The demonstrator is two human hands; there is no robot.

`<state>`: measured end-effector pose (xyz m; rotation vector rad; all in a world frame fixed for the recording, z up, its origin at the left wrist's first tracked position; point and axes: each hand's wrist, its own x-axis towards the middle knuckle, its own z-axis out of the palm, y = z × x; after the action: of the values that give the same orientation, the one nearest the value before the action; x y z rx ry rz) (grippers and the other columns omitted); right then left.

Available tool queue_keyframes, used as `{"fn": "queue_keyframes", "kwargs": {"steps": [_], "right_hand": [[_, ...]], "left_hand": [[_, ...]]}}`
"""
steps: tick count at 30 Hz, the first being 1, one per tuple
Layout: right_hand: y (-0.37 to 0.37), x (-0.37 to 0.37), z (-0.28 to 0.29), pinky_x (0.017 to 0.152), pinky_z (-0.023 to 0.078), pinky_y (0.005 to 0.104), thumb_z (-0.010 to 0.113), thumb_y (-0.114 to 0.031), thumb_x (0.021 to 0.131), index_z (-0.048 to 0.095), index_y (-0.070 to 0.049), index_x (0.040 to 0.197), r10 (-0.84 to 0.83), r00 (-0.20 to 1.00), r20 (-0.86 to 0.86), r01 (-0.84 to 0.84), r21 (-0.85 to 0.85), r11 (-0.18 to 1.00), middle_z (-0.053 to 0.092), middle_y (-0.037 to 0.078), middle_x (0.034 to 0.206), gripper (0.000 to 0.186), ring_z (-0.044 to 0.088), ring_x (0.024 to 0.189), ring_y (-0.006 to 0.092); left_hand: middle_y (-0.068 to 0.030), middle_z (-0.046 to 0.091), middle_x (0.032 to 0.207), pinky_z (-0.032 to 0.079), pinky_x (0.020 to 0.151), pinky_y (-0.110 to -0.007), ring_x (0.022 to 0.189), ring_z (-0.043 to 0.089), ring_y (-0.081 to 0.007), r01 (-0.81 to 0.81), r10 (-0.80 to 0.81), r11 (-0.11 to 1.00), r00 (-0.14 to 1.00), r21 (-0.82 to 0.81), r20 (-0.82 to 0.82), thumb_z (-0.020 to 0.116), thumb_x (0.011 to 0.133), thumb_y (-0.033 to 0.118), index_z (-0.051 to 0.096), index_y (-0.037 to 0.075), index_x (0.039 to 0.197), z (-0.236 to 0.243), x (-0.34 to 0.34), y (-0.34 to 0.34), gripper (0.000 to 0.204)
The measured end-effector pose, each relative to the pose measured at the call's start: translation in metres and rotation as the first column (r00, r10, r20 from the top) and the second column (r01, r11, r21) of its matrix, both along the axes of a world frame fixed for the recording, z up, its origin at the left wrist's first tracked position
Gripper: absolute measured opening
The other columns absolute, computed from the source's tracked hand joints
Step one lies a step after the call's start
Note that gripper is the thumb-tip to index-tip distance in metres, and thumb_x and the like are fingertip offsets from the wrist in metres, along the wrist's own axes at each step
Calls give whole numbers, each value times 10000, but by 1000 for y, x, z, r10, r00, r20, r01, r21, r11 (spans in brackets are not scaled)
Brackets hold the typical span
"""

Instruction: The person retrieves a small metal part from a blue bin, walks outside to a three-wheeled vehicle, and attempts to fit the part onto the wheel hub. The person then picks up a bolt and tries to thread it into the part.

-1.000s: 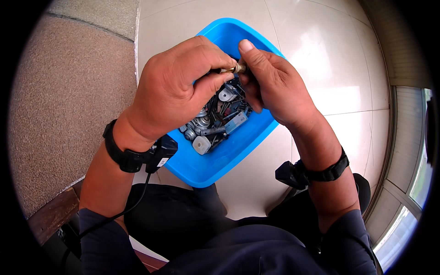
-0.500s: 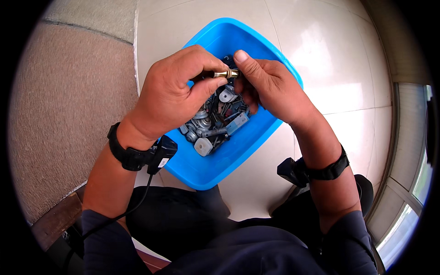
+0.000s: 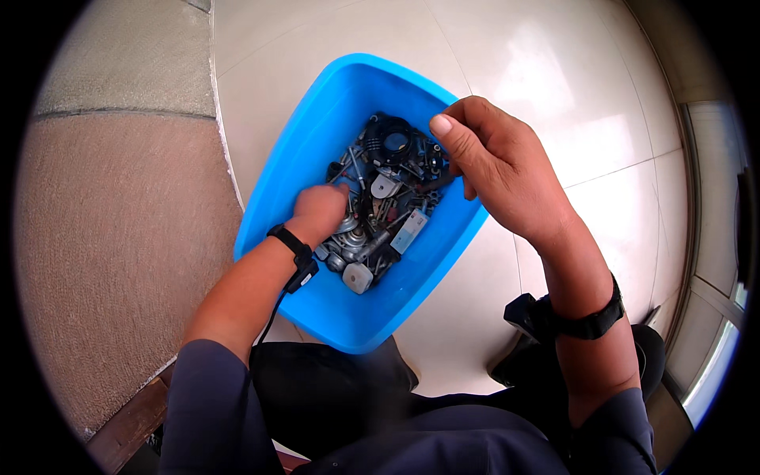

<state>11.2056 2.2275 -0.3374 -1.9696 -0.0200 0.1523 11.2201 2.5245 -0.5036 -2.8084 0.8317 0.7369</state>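
A deep blue plastic tub point(image 3: 360, 336) holds a jumble of metal hardware. My left hand point(image 3: 321, 212) reaches down inside it, against the left part of the pile; its fingers point away and are hidden or blurred. Beside that hand lie round silver metal parts point(image 3: 351, 237) and a long bolt point(image 3: 356, 168). My right hand point(image 3: 503, 162) hovers over the tub's right rim, fingers curled and thumb bent toward the index finger. Whatever it may hold is hidden. The brass-coloured fitting no longer shows.
Also in the pile are a black ring-shaped part point(image 3: 395, 142), a pale blue and white small box point(image 3: 409, 232) and a whitish square piece point(image 3: 358, 278). Tiled floor point(image 3: 586, 119) surrounds the tub, a brown mat point(image 3: 119, 237) lies left, and a window frame point(image 3: 697, 317) stands right.
My hands have come apart. The left one dropped from the brass fitting into the tub; the right one shifted right. The tub appears slightly lower and further left in view.
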Motion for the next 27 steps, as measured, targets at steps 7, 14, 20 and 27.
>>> {"fn": "queue_keyframes", "kwargs": {"steps": [7,14,20,27], "right_hand": [[-9,2,2,536,485,251,535,-496,1004,636,-8,1086,6,999,-44,-5,35,999,613,77,746,505,612,649,131],[-8,4,-1,546,496,251,538,-486,1005,635,-13,1101,14,999,-30,-12,53,999,624,85,766,492,635,678,141],[-8,6,-2,613,525,306,562,-434,1003,656,12,1070,-7,999,-38,9,56,998,665,143,794,461,660,700,204],[-8,7,-4,580,517,271,584,-397,1005,634,-12,1119,39,992,-118,-36,32,999,652,101,816,405,648,706,145]], "left_hand": [[-151,695,806,522,602,-507,770,687,-358,30,-26,997,998,71,-60,594,863,134,640,71,1005,-16,7,5,161],[-158,695,834,528,622,-505,787,687,-363,23,-21,999,999,48,-49,606,843,120,646,73,963,-20,7,4,135],[-190,685,928,539,671,-493,820,680,-365,12,-12,999,1000,-53,-12,648,827,108,648,54,968,-12,7,7,151],[-158,687,1027,558,678,-335,851,700,-235,-716,375,576,661,-395,-650,644,920,70,620,19,1002,53,26,-16,100]]}}
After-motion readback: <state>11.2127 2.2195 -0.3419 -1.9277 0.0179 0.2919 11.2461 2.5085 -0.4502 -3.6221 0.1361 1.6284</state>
